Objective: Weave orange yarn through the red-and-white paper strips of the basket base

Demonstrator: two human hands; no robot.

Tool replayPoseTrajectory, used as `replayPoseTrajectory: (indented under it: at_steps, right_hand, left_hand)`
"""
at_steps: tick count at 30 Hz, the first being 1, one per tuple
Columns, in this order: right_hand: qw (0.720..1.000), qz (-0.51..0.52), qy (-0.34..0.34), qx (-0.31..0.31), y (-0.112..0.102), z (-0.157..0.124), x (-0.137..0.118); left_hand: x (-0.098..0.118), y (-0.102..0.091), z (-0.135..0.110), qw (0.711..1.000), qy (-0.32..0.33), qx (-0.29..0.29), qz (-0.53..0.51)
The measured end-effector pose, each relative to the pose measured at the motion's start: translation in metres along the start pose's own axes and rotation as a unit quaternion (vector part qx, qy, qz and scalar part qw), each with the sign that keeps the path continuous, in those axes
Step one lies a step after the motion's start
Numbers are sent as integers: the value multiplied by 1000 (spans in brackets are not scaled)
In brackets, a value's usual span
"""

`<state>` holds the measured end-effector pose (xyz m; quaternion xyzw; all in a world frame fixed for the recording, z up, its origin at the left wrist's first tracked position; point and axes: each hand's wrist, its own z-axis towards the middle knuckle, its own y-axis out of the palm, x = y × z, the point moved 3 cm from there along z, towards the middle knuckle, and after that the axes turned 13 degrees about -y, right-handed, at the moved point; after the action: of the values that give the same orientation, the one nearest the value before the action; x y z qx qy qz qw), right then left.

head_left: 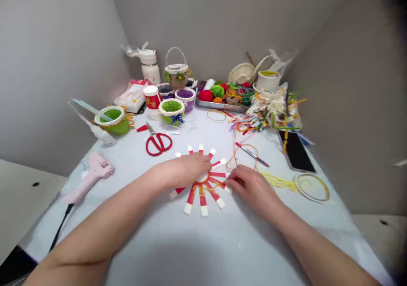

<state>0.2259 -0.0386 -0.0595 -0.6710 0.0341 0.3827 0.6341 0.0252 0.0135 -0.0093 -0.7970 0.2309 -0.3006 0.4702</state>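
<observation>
A radial assembly of red-and-white paper strips (199, 194) is positioned on the near part of the desk (190, 129). The left hand (182, 171) is laid open across its centre, and the right hand (249, 184) is held partly curled against its right strips, with no firm grip discernible. The red-handled scissors (158, 144) are placed beyond it, toward the left

A paper strip wheel (199, 192) lies mid-table (203, 243), with the left hand (184, 171) on its centre and the right hand (251, 188) touching its right side. Scissors (158, 144) lie beyond it to the left, and a glue gun (92, 178) lies near the left edge. To the right are a pen (252, 154), a hoop (312, 187) and a phone (296, 151), the hoop nearest. Along the far side, small baskets (171, 111) stand left of a tray (222, 103) holding yarn balls (216, 91), with a ribbon pile (270, 107) to its right.
</observation>
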Motion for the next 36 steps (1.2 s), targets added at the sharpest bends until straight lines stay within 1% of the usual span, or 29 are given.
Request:
replayPoseTrajectory:
  at_steps: [3, 5, 7, 11, 15, 17, 20, 23, 26, 30, 33, 36]
  right_hand:
    - [997, -34, 10, 74, 2, 13, 5]
    - [993, -53, 6, 108, 5, 18, 7]
    - [991, -61, -6, 121, 8, 20, 7]
    - [991, -65, -17, 120, 12, 18, 8]
    - [991, -59, -12, 120, 13, 17, 9]
    - [991, -54, -13, 121, 13, 17, 9]
    - [991, -49, -15, 122, 12, 16, 9]
    - [991, -44, -14, 124, 11, 15, 10]
    - [991, -33, -31, 126, 9, 13, 8]
    - [988, -6, -90, 126, 4, 13, 1]
    - [984, 7, -132, 121, 0, 10, -5]
    - [982, 2, -167, 83, -5, 5, -15]
  left_hand:
    - [1, 1, 1, 1000, 5, 6, 5]
    - [1, 1, 2, 1000, 7, 9, 10]
    - [2, 1, 2, 1000, 6, 10, 16]
    - [3, -2, 1, 1000, -12, -3, 13]
    - [4, -3, -1, 999, -32, -27, -17]
    - [5, -3, -1, 998, -44, -20, -28]
    - [6, -4, 0, 997, -76, 8, -17]
    - [9, -3, 0, 996, -90, 8, 7]
    - [9, -5, -2, 998, -63, 18, 25]
    - [7, -9, -5, 999, -8, 35, 11]
    - [4, -10, -4, 1000, 8, 16, -2]
    - [1, -9, -3, 1000, 8, -1, -2]
